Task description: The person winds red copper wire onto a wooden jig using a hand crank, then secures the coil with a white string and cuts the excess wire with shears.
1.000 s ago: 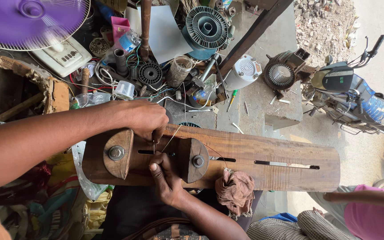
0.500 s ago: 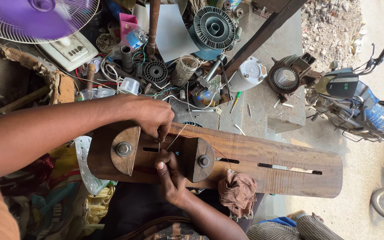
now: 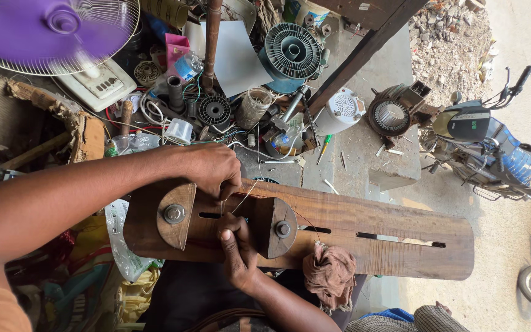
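A long brown wooden board [image 3: 388, 237] with narrow slots lies across my lap. Two wooden blocks are bolted to it, one on the left [image 3: 176, 215] and one on the right [image 3: 278, 229]. My left hand [image 3: 216, 169] reaches in from the left and pinches a thin wire [image 3: 246, 195] at the board's far edge. My right hand [image 3: 236, 252] comes up from below. Its fingers are closed on the wire in the gap between the two blocks. What lies under the fingers is hidden.
A brown rag [image 3: 330, 273] hangs on the board's near edge. Behind it lie motor parts, a round finned rotor [image 3: 291, 49], a jar [image 3: 253, 107], a white sheet [image 3: 235, 58] and a spinning purple fan [image 3: 50, 27]. A parked motorbike [image 3: 499, 154] stands at the right.
Both hands stay at the gap between the blocks, making small finger movements on the wire. The view has shifted slightly.
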Tool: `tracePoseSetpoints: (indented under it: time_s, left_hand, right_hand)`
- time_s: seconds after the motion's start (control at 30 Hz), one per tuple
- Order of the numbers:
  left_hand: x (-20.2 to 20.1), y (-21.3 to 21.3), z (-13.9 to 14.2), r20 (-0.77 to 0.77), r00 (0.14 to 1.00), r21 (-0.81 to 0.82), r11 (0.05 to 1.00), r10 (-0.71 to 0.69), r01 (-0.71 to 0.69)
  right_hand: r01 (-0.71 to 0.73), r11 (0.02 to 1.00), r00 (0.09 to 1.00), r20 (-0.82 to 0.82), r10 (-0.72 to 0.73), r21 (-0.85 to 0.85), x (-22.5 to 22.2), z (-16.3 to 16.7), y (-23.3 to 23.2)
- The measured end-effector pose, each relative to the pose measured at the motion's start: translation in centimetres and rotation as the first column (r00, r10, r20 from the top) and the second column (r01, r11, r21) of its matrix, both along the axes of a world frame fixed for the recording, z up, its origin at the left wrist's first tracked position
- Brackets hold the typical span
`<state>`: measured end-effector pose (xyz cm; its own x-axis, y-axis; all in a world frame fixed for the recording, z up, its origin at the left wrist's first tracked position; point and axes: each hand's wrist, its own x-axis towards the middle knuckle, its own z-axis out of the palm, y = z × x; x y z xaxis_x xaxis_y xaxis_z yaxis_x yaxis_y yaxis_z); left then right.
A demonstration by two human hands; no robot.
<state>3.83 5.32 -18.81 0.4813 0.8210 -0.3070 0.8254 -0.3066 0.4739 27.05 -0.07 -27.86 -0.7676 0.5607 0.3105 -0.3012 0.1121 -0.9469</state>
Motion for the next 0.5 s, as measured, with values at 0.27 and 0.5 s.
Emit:
tracePoseSetpoints:
  time_s: [0.27, 0.5]
  left_hand:
    - [0.09, -0.42, 0.39, -0.028, 0.999, 0.002, 0.999, 0.040, -0.040]
    - [-0.12, -0.62, 0.69, -0.016, 0.999, -0.013, 0.999, 0.035, -0.035]
  right_hand:
    - [-0.010, 0.999, 0.999, -0.041, 0.011, 0.033, -0.13, 0.49, -0.11]
    - [0.003, 0.998, 1.000, -0.010, -0.002, 0.061, 0.06, -0.25, -0.11]
